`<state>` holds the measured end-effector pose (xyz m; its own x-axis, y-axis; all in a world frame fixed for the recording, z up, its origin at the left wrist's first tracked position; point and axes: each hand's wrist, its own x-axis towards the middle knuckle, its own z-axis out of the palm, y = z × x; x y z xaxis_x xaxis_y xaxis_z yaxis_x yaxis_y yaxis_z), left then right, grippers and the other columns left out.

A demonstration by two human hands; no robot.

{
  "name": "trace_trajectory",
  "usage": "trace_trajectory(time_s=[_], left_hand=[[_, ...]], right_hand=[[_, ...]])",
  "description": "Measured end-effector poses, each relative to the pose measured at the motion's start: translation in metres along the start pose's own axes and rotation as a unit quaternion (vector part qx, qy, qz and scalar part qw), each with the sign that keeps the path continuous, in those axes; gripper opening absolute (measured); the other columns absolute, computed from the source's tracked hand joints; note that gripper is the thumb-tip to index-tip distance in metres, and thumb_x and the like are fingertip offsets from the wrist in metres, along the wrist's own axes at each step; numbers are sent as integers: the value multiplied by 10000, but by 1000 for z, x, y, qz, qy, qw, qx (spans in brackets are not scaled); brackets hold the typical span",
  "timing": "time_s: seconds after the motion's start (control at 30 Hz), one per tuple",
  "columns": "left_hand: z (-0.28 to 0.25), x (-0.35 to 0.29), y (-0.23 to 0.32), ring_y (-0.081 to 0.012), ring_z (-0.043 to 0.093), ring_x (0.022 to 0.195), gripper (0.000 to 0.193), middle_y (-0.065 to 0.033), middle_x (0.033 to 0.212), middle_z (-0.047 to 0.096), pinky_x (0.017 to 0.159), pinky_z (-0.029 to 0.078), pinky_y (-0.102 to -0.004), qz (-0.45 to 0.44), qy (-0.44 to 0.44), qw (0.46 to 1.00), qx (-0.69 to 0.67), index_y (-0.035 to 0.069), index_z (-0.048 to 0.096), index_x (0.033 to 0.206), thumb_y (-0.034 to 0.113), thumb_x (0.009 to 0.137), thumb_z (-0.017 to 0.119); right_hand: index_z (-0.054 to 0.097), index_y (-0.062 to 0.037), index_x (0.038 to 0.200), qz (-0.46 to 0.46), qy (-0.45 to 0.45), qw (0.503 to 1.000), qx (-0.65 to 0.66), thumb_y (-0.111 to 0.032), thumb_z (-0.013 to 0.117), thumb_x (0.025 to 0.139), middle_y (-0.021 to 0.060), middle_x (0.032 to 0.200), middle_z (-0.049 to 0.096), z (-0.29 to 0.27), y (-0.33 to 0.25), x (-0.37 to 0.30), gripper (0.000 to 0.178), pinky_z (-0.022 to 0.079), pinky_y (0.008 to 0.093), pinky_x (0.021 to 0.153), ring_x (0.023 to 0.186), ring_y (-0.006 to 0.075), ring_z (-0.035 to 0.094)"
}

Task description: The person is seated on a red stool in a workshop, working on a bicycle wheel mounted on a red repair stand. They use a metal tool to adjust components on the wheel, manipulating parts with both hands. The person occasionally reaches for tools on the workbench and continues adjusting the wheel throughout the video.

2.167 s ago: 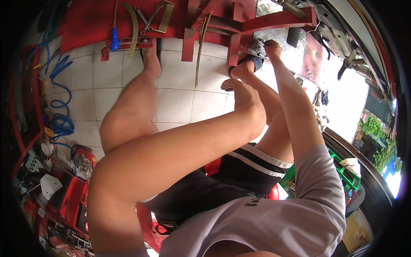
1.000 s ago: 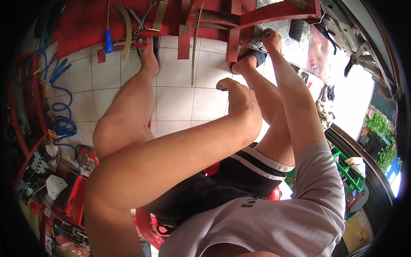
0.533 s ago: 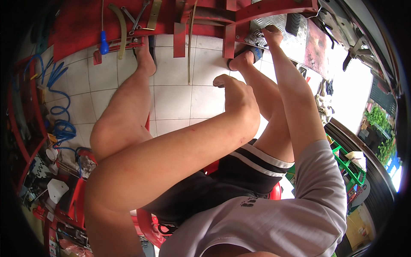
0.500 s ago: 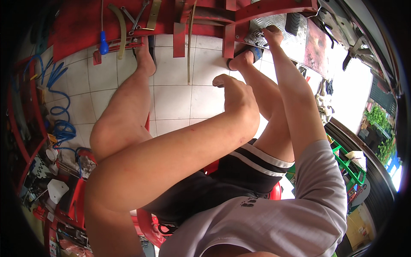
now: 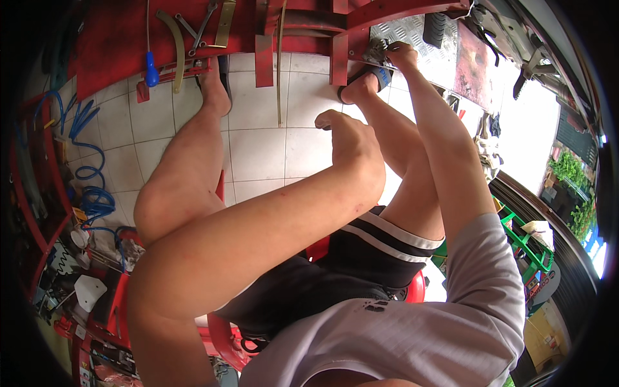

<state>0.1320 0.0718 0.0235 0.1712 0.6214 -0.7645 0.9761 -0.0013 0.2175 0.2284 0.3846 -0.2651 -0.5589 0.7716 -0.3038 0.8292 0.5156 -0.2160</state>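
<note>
Right hand [image 5: 402,55], nearer than the wrist-bent left hand [image 5: 352,134], curls by the near edge of the red surface [image 5: 119,55], right of centre, small grey metal part [image 5: 376,51] just left of its fingertips, axis and pointing unclear; cannot tell whether either hand pinches anything.

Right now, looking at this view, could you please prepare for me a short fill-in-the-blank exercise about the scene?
The long-shafted tool has a ____ handle.
The wrenches on the red surface number ____.
The hand nearer the patterned metal plate is the person's ____ one.
The black shorts have ____ stripes.

Missing words: blue; two; right; white.
</note>
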Motion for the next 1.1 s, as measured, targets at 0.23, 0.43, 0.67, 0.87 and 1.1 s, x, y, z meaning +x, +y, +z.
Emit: trace_trajectory(time_s=[0.23, 0.43, 0.67, 0.87, 1.1], left_hand=[[9, 4, 5, -237, 609, 948, 314, -76, 944, 658, 852, 420, -394, -11, 26, 1000, 8, 97, 703, 1017, 262, 751, 683], [9, 4, 4, -240, 605, 974, 305, -81, 954, 660, 861, 422, -405, -3, 18, 1000, 6, 98, 701, 1031, 251, 767, 677], [12, -4, -2, -249, 628, 926, 263, -60, 950, 667, 787, 469, -419, -9, 40, 999, 7, 106, 709, 994, 207, 755, 668], [39, 23, -21, -198, 659, 855, 187, -52, 910, 683, 640, 512, -374, -37, 125, 991, -18, 115, 727, 905, 147, 749, 630], [31, 18, -64, -321, 635, 1006, 268, -183, 1068, 656, 797, 505, -465, -153, 80, 977, -123, 44, 681, 1025, 186, 826, 572]], right_hand=[[733, -130, 892, -15, 40, 998, -52, -294, 725, 687, 109, 888, 704, 8, -5, -5, 262, 526, 375, 817, 867, 291, 676], [738, -137, 819, 16, 26, 998, -60, -244, 697, 692, 103, 909, 704, -1, -10, -14, 171, 527, 374, 809, 886, 288, 672], [688, 17, 711, -17, -376, 911, -170, -93, 709, 679, 98, 571, 634, -49, -92, -29, 117, 527, 318, 486, 429, 169, 597], [686, 7, 767, -224, -211, 946, -104, -62, 724, 642, 114, 666, 671, -140, -167, -133, 147, 539, 326, 573, 598, 206, 662], [703, -24, 812, -190, -129, 962, 147, -114, 698, 685, 104, 679, 672, -159, -187, -187, 155, 521, 315, 655, 635, 211, 656]])
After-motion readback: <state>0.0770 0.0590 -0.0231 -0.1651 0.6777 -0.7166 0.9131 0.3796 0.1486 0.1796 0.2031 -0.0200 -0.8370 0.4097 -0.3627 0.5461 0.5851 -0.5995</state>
